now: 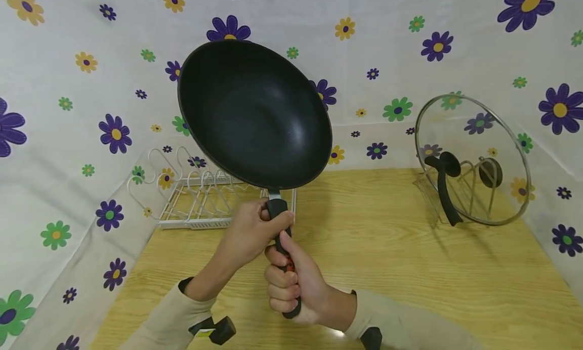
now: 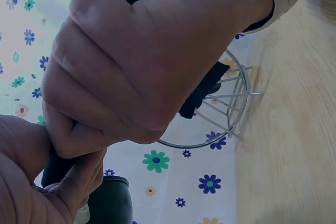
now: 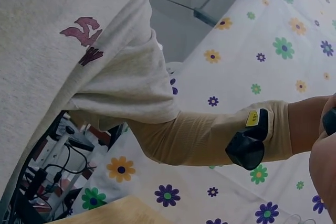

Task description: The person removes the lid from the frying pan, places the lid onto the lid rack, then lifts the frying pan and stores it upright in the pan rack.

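A black wok (image 1: 255,112) is held up above the table, its dark inner face toward the head camera and its handle pointing down. My left hand (image 1: 255,231) grips the upper part of the handle (image 1: 277,208), near the metal neck. Just below, my right hand (image 1: 302,284) has its fingers curled round the lower handle, thumb lying along it. In the left wrist view both hands show close together, one being my right hand (image 2: 126,56), with part of the wok (image 2: 111,200) at the bottom. The right wrist view mostly shows a sleeve and shirt.
A white wire rack (image 1: 196,223) stands at the table's back left, partly behind the wok. At the back right, a glass lid (image 1: 514,132) with a black handle leans upright in a metal rack (image 1: 430,208). A flowered cloth (image 1: 364,46) hangs behind the wooden table (image 1: 410,269).
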`<state>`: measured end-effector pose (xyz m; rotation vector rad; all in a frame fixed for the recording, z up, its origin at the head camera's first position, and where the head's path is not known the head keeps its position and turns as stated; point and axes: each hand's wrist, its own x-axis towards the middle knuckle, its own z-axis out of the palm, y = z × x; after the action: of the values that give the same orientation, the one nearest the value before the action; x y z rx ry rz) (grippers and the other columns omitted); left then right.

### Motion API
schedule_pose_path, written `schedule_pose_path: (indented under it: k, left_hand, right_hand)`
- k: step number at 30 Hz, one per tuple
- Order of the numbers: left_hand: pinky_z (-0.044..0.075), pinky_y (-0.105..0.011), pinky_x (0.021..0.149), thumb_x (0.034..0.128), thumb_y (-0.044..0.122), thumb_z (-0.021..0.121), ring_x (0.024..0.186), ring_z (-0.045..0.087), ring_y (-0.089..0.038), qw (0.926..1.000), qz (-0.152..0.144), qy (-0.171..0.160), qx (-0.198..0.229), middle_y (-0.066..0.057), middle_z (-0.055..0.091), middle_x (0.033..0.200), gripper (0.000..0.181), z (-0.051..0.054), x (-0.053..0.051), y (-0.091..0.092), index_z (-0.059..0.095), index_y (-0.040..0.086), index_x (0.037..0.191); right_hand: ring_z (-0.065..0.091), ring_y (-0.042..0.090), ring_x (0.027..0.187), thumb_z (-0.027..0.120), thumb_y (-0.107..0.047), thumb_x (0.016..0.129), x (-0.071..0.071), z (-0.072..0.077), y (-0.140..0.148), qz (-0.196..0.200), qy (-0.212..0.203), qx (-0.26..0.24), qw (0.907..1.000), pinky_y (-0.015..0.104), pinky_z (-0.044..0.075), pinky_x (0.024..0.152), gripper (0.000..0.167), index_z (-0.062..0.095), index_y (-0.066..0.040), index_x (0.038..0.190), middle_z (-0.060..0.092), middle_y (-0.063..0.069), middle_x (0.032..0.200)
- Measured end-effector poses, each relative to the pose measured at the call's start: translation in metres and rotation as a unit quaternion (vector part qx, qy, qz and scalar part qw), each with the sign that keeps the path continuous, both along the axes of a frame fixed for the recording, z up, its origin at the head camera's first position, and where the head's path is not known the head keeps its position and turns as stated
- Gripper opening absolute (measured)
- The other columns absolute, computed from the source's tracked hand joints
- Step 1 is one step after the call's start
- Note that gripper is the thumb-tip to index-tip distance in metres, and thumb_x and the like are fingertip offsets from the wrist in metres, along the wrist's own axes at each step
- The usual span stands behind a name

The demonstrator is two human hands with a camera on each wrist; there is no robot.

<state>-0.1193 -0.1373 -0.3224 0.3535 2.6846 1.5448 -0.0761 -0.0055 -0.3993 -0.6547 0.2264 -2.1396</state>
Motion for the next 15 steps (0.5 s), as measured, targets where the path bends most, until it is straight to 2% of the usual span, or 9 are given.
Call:
schedule_pose_path:
  k: [6,9,15]
  left_hand:
    - [0.042,-0.028,0.048,0.0938,0.026,0.071,0.055,0.057,-0.021,0.9997,0.005,0.008,-0.024,-0.002,0.067,0.067,0.017,0.006,-0.003,-0.005,0.071,0.012,0.085]
    - [0.040,-0.028,0.047,0.0932,0.027,0.072,0.054,0.055,-0.021,0.9994,0.010,0.014,-0.029,-0.001,0.064,0.065,0.020,0.009,-0.005,-0.007,0.069,0.010,0.082]
    - [0.034,-0.028,0.045,0.0908,0.030,0.073,0.051,0.048,-0.020,0.9975,0.041,0.014,-0.056,0.001,0.054,0.061,0.026,0.015,-0.005,-0.012,0.064,0.009,0.080]
  right_hand:
    - [0.013,0.003,0.042,0.028,-0.058,0.108,-0.005,0.004,-0.004,0.018,0.000,-0.024,0.9996,0.018,0.011,0.042,0.047,0.043,-0.024,0.080,0.022,-0.011,0.055]
    - [0.012,0.003,0.042,0.029,-0.058,0.108,-0.008,0.006,-0.007,0.021,0.000,-0.029,0.9994,0.018,0.011,0.042,0.047,0.043,-0.024,0.080,0.022,-0.011,0.055]
    - [0.012,0.004,0.041,0.030,-0.058,0.108,-0.014,0.008,-0.012,0.035,0.000,-0.040,0.9986,0.018,0.011,0.041,0.047,0.045,-0.024,0.079,0.022,-0.011,0.054]
